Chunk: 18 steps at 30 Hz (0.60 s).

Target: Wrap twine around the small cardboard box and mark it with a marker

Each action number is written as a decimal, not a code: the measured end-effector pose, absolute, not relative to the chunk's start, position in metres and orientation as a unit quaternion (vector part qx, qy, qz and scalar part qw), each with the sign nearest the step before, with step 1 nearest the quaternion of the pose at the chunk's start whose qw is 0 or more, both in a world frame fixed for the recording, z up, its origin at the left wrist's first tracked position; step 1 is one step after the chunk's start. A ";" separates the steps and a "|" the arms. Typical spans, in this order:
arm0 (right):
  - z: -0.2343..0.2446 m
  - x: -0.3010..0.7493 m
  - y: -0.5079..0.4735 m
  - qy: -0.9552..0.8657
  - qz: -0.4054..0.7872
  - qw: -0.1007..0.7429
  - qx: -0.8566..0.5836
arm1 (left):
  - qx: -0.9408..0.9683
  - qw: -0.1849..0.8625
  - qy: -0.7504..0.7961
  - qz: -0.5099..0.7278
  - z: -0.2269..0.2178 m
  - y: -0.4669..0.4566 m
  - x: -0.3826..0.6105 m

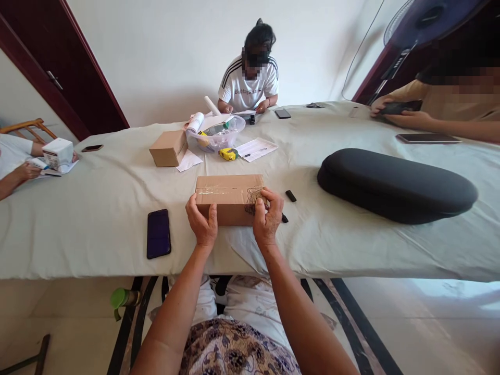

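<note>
A closed cardboard box (230, 214) with clear tape along its top lies on the cloth in front of me. My left hand (202, 221) grips its left end, with the thumb on the near side. At the right end, my right hand (267, 214) is closed around the corner, its thumb and fingers bent. Dark scribble-like lines (250, 198) show on the box beside those fingers; I cannot tell whether they are drawn or loose thread. Just right of my right hand lie a small black object (291, 196) and another black piece (285, 219), partly hidden.
A dark phone (159, 234) lies left of the box, and a large black case (394, 185) to the right. Farther back are a second cardboard box (166, 149), a plastic basket (238, 125), a yellow tape measure (228, 153) and papers (258, 149). Several other people sit around the table.
</note>
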State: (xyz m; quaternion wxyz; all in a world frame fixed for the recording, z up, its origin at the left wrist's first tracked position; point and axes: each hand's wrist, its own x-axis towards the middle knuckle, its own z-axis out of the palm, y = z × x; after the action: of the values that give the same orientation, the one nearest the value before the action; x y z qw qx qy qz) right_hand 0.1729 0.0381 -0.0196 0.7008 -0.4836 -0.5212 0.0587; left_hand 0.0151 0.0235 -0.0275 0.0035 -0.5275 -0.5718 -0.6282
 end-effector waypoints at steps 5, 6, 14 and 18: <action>-0.019 0.176 0.040 -0.524 0.076 0.696 -0.486 | -0.543 -0.018 -0.554 -0.631 -0.034 0.025 0.000; -0.019 0.177 0.040 -0.525 0.079 0.695 -0.485 | -0.545 -0.021 -0.552 -0.630 -0.035 0.026 -0.002; -0.022 0.176 0.039 -0.522 0.099 0.695 -0.484 | -0.551 0.000 -0.553 -0.624 -0.040 0.030 -0.008; -0.024 0.180 0.039 -0.535 0.121 0.685 -0.479 | -0.556 0.002 -0.552 -0.622 -0.040 0.030 -0.010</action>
State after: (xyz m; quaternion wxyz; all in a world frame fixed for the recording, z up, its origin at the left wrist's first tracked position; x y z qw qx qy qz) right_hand 0.1795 0.0392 -0.0245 0.6853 -0.4793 -0.5348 0.1209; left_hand -0.0105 0.0304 -0.0398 0.0017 -0.5559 -0.5515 -0.6219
